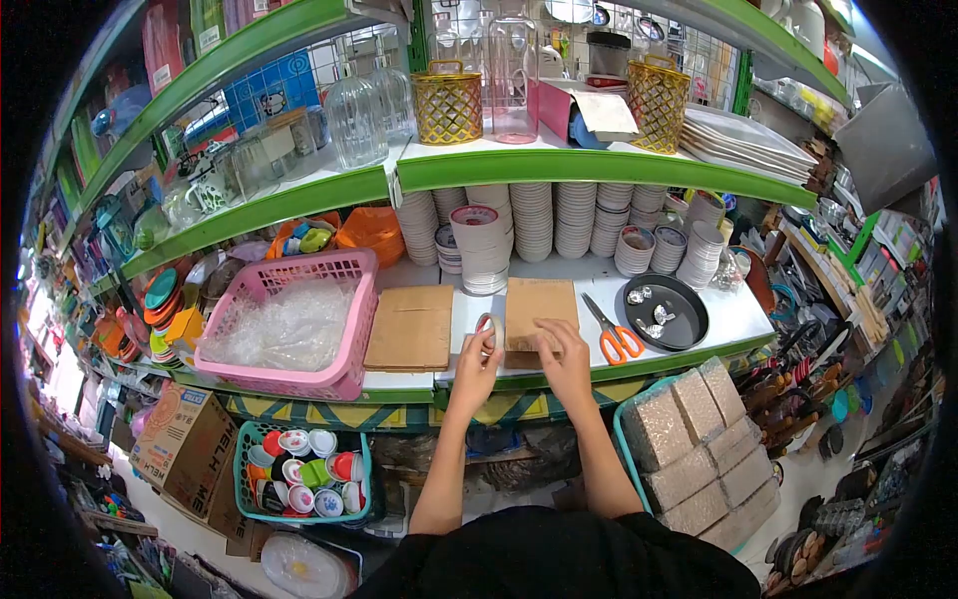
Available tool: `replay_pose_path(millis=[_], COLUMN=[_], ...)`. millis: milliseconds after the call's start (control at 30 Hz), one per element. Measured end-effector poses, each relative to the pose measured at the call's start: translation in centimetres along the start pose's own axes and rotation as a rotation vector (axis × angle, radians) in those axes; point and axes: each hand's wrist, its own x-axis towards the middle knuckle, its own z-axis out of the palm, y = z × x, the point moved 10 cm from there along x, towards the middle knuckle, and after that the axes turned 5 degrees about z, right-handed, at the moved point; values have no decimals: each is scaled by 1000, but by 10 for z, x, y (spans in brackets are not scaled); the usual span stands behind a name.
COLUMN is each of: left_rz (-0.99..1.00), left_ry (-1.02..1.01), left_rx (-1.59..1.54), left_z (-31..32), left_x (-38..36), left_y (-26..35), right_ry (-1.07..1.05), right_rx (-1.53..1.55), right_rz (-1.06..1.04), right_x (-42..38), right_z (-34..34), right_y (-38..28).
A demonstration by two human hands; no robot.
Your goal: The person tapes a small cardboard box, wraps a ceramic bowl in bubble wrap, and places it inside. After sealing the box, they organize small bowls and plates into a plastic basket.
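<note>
My left hand (pixel 477 371) is closed around a roll of tape (pixel 488 325), held upright on its edge over the white shelf. Just to its right, my right hand (pixel 565 361) rests at the near edge of a flat brown cardboard piece (pixel 542 297), its fingers bent and apart. A stack of similar cardboard pieces (pixel 410 324) lies left of my left hand. Orange-handled scissors (pixel 613 331) lie to the right of my right hand. Beyond them sits a round black tray (pixel 689 321) with several shiny, silvery small objects (pixel 656 317).
A pink basket (pixel 365 317) of clear plastic wrap stands at left. Stacked white cups (pixel 483 250) line the back beneath a green-edged shelf (pixel 599 170). Below are a teal basket (pixel 239 469) of colourful cups, a carton (pixel 185 449), and a container of bubble-wrapped bundles (pixel 689 449).
</note>
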Motion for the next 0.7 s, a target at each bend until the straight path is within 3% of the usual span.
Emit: replay_pose_path(millis=[233,700], left_rz=[118,256], left_ry=[-74,-110], left_rx=[-199,52], left_z=[2,-18], left_x=[-5,-16], left_y=[52,95], right_ry=[-97,-128], right_rx=[242,215], right_rz=[11,-29], right_x=[-4,-1], right_z=[18,13], right_y=[-24,-53])
